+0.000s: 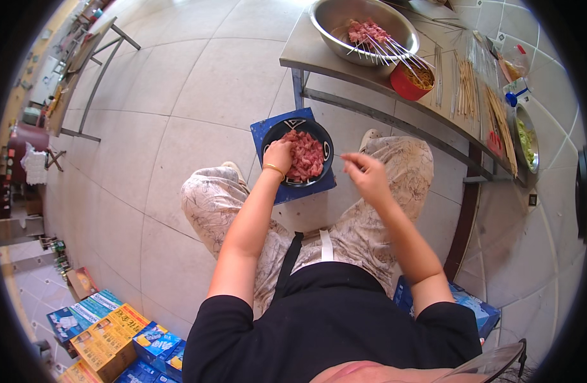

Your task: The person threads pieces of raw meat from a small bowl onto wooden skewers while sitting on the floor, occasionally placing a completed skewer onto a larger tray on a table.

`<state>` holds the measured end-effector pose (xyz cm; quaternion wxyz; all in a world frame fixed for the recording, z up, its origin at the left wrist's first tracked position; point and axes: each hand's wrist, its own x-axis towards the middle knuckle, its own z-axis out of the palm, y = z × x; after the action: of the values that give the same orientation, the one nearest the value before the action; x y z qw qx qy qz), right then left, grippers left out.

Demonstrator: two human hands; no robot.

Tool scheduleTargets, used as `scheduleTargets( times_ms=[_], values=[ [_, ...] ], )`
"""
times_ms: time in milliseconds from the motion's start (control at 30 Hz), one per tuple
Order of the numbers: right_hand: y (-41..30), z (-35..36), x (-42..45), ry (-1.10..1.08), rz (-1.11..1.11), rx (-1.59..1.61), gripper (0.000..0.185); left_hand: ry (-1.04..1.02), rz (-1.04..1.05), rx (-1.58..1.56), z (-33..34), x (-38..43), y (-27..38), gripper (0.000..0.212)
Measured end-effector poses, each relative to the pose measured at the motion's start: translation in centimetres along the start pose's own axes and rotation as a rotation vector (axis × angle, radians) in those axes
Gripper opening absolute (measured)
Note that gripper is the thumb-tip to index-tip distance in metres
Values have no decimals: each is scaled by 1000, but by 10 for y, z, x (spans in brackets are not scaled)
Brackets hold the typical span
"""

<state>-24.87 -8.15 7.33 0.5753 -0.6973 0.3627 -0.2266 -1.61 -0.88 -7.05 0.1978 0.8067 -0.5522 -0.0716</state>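
Note:
A dark bowl (324, 165) with white patterns stands on a blue box (288, 195) between my knees. Small pieces of raw meat (307, 155) fill it. My left hand (277, 157), a gold-coloured bangle at its wrist, reaches over the bowl's left side. Its fingertips touch the meat, and whether they grip a piece is hidden. Just right of the bowl, my right hand (368, 179) hovers above my knee with thumb and fingers drawn together. A faint thin line shows near its fingertips, too blurred to tell whether it is a skewer.
On the metal-legged table (312, 52), a steel basin (329, 36) holds skewered meat (367, 33). Beside it are a red container (402, 84), bamboo skewers (467, 91) and a bowl of green vegetables (526, 139). Cartons (106, 340) are stacked behind me, left.

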Motion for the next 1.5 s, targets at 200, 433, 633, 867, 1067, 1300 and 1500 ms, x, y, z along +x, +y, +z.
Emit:
scheduleTargets(
  times_ms=[200,433,633,867,1067,1300,1500],
  values=[
    [72,35,-16,16,210,237,24,-26,-61,-25,-18,-1,5,16],
    [80,43,-8,-1,199,210,27,-2,-226,-307,-40,-1,7,24],
    [70,44,-15,-52,172,179,32,-268,-654,-1426,-49,3,14,27],
    [47,47,-21,-181,124,187,36,-205,-713,-1950,-73,6,24,26],
    [47,51,-24,-266,121,189,35,-59,-671,-1919,-65,3,16,20],
    [44,53,-22,-246,150,203,33,-36,-667,-1964,-61,4,15,20],
    [50,56,-22,-222,115,198,34,8,-704,-1949,-64,3,20,21]
  ],
)
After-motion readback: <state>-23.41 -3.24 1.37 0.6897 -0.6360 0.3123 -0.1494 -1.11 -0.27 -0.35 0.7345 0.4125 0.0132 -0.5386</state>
